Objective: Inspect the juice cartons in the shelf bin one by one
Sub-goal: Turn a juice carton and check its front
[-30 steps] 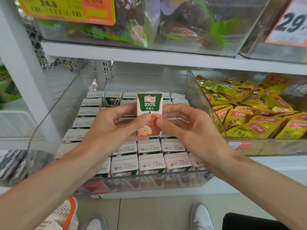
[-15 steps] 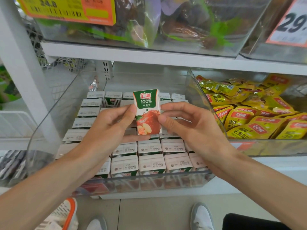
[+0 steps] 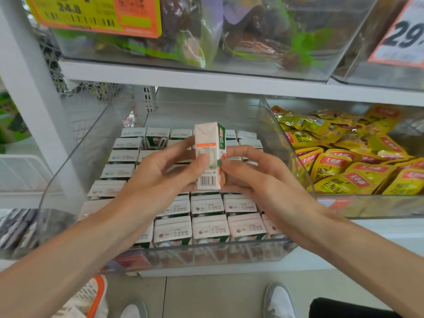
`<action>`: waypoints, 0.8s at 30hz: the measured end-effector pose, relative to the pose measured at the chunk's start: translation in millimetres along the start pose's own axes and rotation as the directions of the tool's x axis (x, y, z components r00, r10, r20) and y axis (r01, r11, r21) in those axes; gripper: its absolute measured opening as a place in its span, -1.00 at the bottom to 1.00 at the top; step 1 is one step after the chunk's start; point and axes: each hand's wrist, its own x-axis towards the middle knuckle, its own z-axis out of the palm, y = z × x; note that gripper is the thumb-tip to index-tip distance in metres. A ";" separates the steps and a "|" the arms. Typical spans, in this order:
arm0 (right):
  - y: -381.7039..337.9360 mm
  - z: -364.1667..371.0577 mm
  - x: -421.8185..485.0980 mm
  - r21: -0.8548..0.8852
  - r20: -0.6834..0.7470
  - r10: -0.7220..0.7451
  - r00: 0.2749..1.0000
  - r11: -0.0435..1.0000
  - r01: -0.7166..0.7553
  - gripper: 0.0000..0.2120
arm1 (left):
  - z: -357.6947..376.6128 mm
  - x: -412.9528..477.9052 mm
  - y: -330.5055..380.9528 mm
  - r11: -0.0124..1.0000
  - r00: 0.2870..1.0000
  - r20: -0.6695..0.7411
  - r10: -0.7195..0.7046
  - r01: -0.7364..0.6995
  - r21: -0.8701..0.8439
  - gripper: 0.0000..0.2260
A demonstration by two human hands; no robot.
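Pinched upright between left hand (image 3: 156, 184) and right hand (image 3: 259, 180), one juice carton (image 3: 206, 143) is held just above the packed cartons (image 3: 210, 228) in the clear shelf bin (image 3: 206, 252). Its barcode side is turned toward the camera.

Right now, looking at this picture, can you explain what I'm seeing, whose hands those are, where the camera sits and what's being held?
There is no machine here. These are a person's two bare hands, filmed by a wide-angle camera worn on their head, looking forward and down. The left hand and right hand pinch one small juice carton between them, upright, with its barcode side facing the camera. Below it sits a clear shelf bin packed with matching cartons. To its right lie yellow snack packets.
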 end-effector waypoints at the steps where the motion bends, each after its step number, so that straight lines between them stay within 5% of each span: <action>1: 0.2 -0.3 0.4 -0.027 0.007 -0.006 1.000 1.000 0.006 -0.76 | 0.9 -0.9 0.5 1.000 1.000 0.024 -0.011 0.010 0.011 -0.59; 6: -1.1 -2.8 3.8 -0.174 -0.018 -0.016 1.000 0.985 0.013 -0.71 | -0.5 -2.6 1.4 0.999 0.999 -0.024 -0.039 0.039 -0.003 -0.61; 19: 4.0 -6.5 3.3 -0.182 0.001 -0.099 0.995 0.978 0.098 -0.69 | 0.3 -0.3 1.0 0.998 0.994 -0.095 -0.050 0.046 -0.037 -0.48; 24: 5.6 -9.4 4.2 -0.142 -0.029 -0.169 0.985 0.976 0.164 -0.78 | 0.6 0.3 0.7 0.989 0.994 -0.085 -0.074 0.062 -0.135 -0.64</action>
